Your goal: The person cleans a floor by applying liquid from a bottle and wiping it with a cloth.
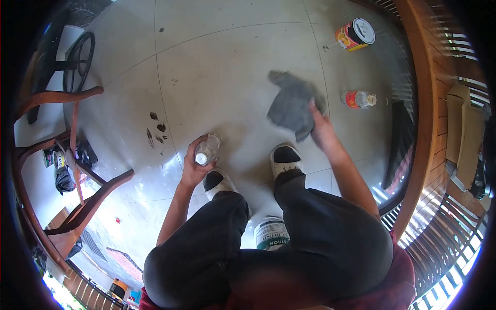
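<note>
My left hand (196, 166) is wrapped round a small clear bottle (208, 148) with a white cap, held above the floor near my left shoe. In my right hand (322, 129) hangs a grey cloth (293, 105), blurred by motion, over the tiles in front of my right shoe. The fingers pinch the cloth at its right edge. A clear plastic bottle (358, 99) with a red label lies on the floor to the right of the cloth. Farther off stands a paint can (354, 35) with a yellow, red and black label and a pale lid.
Dark stains (157, 129) mark the tiled floor (227, 67) left of centre. Wooden chair legs (98, 201) stand on the left, with small cans behind them. A slatted wooden bench (427, 103) runs along the right. Between my legs is a labelled tub (272, 233).
</note>
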Demonstrator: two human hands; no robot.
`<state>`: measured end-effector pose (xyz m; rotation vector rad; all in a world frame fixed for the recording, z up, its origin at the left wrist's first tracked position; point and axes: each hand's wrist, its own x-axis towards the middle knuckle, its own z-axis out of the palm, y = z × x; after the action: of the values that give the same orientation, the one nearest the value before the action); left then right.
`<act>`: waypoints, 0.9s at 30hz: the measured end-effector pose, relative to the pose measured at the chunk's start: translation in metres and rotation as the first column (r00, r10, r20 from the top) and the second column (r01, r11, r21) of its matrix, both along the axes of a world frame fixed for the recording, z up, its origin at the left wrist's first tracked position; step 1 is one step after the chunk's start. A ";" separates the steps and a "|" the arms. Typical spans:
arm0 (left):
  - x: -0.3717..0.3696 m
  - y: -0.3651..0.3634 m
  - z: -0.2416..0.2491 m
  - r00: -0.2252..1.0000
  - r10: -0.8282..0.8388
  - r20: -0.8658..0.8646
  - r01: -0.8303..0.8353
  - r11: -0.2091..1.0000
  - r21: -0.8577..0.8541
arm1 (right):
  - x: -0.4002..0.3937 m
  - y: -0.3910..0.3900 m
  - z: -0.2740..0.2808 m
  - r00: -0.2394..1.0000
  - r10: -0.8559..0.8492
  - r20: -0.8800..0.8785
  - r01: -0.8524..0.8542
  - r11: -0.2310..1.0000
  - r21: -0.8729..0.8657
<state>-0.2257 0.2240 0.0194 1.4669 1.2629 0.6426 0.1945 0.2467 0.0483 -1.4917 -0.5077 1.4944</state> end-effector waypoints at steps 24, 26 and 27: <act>-0.008 -0.005 -0.005 0.994 -0.102 -0.045 0.105 0.991 0.087 | -0.020 0.090 -0.071 -0.396 0.505 0.767 -0.744 0.313 -0.590; -0.009 -0.004 -0.005 0.992 -0.109 -0.056 0.114 0.989 0.089 | -0.001 0.111 -0.073 -0.369 0.510 0.777 -0.654 0.451 -0.607; -0.009 -0.003 -0.005 0.993 -0.106 -0.050 0.110 0.991 0.077 | 0.014 0.122 -0.073 -0.337 0.515 0.788 -0.594 0.533 -0.602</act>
<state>-0.2343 0.2214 0.0148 1.6124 1.1954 0.5956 0.2087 0.3683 -0.0244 -2.2102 -2.5584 0.5804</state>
